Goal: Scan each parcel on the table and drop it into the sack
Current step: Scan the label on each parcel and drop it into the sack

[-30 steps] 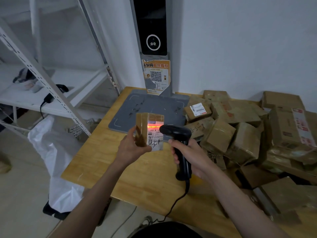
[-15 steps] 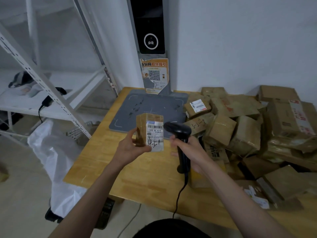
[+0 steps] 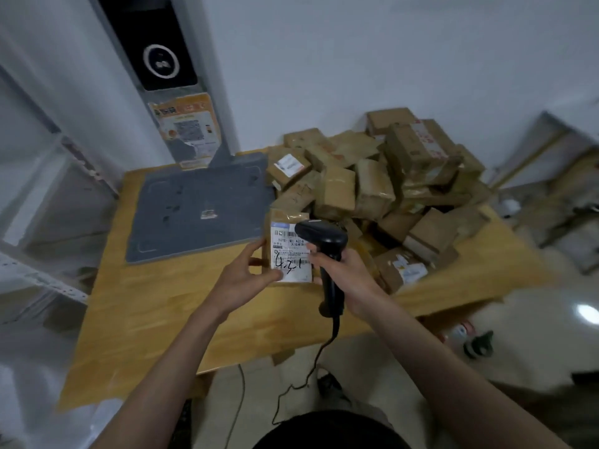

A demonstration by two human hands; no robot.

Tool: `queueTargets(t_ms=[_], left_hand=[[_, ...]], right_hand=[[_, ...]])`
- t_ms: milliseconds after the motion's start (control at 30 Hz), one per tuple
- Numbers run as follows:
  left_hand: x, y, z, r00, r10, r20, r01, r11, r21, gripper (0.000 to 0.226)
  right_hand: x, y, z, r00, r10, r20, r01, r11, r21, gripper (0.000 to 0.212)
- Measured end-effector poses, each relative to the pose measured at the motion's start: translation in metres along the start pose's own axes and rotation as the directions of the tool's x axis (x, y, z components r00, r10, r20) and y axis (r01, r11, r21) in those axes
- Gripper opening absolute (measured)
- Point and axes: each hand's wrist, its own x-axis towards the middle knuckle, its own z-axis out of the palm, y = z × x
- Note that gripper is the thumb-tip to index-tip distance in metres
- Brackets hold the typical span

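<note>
Gripping parcel (image 3: 289,251), left hand (image 3: 245,276)

Single head-worn wide-angle view, looking forward and steeply down from above your forearms, close over the wooden table (image 3: 155,325), facing the white wall (image 3: 356,59), frame tilted, edges blurred.

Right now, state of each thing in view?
left hand: holding the parcel, label facing the camera
right hand: closed on the scanner
parcel: held above the table, upright
scanner: head in front of the parcel label, no red beam visible
parcel pile: heaped on the table
grey pad: lying flat
</note>
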Motion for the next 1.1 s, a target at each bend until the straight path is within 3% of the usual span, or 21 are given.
queueTargets(t_ms=[233,467,667,1000,1100], left_hand=[[-0.005,0.027,0.085,0.947,0.119,0.300,-0.180,0.966,0.185,0.077],[-0.026,0.060,0.197,0.841,0.174,0.512,-0.381,0.862,0.334,0.070],[-0.049,0.084,0.298,0.713,0.163,0.682,-0.486,0.816,0.313,0.044],[-0.093,0.112,0.468,0.536,0.011,0.844,-0.509,0.802,0.313,0.042],[-0.103,0.114,0.517,0.484,-0.046,0.874,-0.529,0.780,0.334,0.058]], right_hand=[[-0.078,0.031,-0.074,0.959,-0.010,-0.283,0.038,0.995,0.095,0.018],[-0.145,0.073,-0.150,0.829,0.061,-0.556,0.065,0.977,0.205,0.028],[-0.196,0.111,-0.225,0.727,0.171,-0.665,0.036,0.957,0.287,0.027],[-0.263,0.173,-0.353,0.540,0.371,-0.755,-0.067,0.914,0.401,0.021],[-0.277,0.189,-0.388,0.490,0.419,-0.765,-0.123,0.901,0.415,0.020]])
